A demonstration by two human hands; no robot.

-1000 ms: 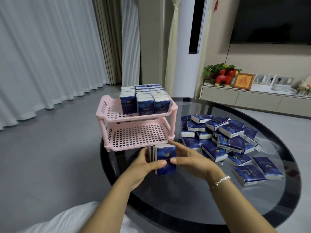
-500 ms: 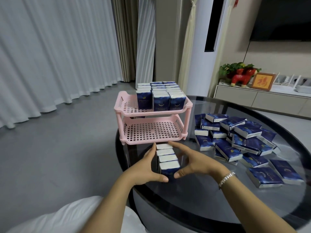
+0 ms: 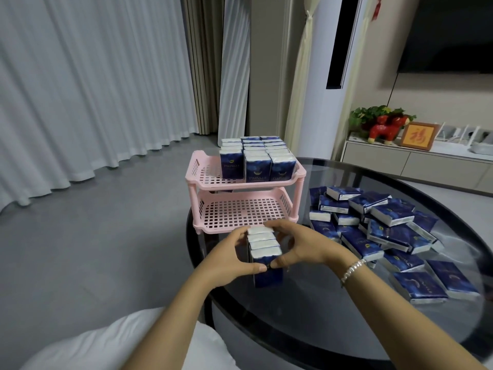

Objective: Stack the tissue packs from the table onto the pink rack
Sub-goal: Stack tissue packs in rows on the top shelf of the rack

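Observation:
A row of several blue tissue packs [image 3: 264, 244] stands upright on the glass table, just in front of the pink rack [image 3: 245, 212]. My left hand [image 3: 229, 259] grips the row's left side and my right hand [image 3: 298, 244] grips its right side, thumbs curled round the nearest pack. The rack's upper shelf carries several upright packs [image 3: 257, 160]. Its lower shelf is bare. A loose pile of blue packs [image 3: 386, 225] lies on the table to the right.
The round dark glass table [image 3: 346, 311] ends close to my body. The rack stands at the table's left edge, with grey floor [image 3: 93, 236] beyond it. A low cabinet [image 3: 416, 161] with ornaments lines the far wall.
The packs, held face-on before, now stand in a row on the table between both hands, just in front of the rack.

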